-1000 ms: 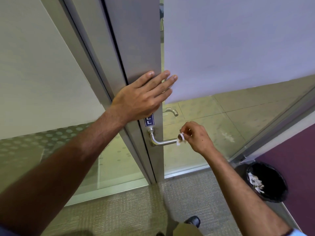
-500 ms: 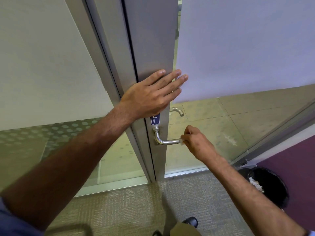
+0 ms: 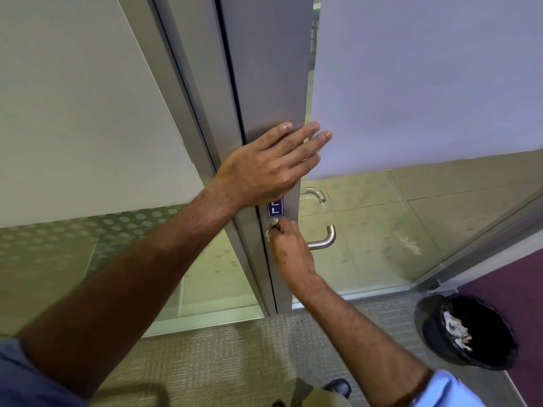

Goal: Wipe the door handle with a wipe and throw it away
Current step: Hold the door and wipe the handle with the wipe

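A brushed-metal lever door handle (image 3: 324, 241) sticks out from the grey door stile (image 3: 264, 83) below a small blue label (image 3: 275, 207). My right hand (image 3: 289, 249) is closed around the handle's inner end, close to the round base (image 3: 272, 224). A sliver of white wipe (image 3: 268, 235) shows at my fingertips; the rest is hidden in the fist. My left hand (image 3: 270, 168) lies flat and spread against the door stile just above the label. The handle's outer bend stays uncovered.
A black bin (image 3: 467, 333) with crumpled white wipes inside stands on the floor at the lower right, beside a purple wall (image 3: 511, 292). Glass panels flank the door. Beige carpet (image 3: 220, 356) and my dark shoe (image 3: 338, 387) lie below.
My right hand slid with the wipe from the handle's outer tip along the lever to its base by the door. My left hand stayed pressed on the stile.
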`<action>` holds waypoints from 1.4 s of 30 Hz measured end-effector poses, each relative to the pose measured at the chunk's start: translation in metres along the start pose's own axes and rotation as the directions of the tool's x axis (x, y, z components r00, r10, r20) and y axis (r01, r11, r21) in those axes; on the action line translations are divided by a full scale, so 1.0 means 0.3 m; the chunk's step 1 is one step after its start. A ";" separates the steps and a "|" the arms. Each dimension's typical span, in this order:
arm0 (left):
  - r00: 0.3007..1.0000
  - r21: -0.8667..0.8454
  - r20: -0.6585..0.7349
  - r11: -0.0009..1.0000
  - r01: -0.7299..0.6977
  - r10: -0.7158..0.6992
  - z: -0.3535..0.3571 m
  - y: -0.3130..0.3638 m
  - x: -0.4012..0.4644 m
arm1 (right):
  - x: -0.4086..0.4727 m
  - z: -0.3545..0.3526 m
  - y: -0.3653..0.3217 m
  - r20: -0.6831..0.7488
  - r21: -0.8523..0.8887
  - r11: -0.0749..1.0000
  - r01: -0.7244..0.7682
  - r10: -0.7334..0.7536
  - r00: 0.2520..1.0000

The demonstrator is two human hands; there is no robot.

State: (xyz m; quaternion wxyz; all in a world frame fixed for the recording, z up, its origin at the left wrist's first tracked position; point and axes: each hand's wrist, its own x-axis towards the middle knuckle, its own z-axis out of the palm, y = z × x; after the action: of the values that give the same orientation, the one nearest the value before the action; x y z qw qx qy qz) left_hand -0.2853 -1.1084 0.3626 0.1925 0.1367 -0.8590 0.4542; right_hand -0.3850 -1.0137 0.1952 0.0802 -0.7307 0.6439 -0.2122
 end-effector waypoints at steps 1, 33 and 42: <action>1.000 -0.001 -0.001 1.000 -0.002 0.002 0.001 0.000 0.000 | 0.003 -0.008 0.001 0.024 -0.008 1.000 -0.009 0.009 1.000; 1.000 0.003 -0.026 1.000 0.014 -0.014 0.020 0.003 -0.012 | -0.171 0.108 0.183 0.601 0.562 -0.826 -0.040 0.375 0.705; 0.999 0.004 -0.031 1.000 0.015 -0.015 0.036 0.004 -0.020 | -0.021 0.073 0.083 0.692 0.395 -0.899 -0.188 0.156 0.704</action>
State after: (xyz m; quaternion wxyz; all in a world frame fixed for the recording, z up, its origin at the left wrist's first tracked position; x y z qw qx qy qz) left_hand -0.2828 -1.1164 0.3535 0.2088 0.1367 -0.8540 0.4565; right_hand -0.3989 -1.0150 0.1644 0.7597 0.1536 0.2345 -0.5868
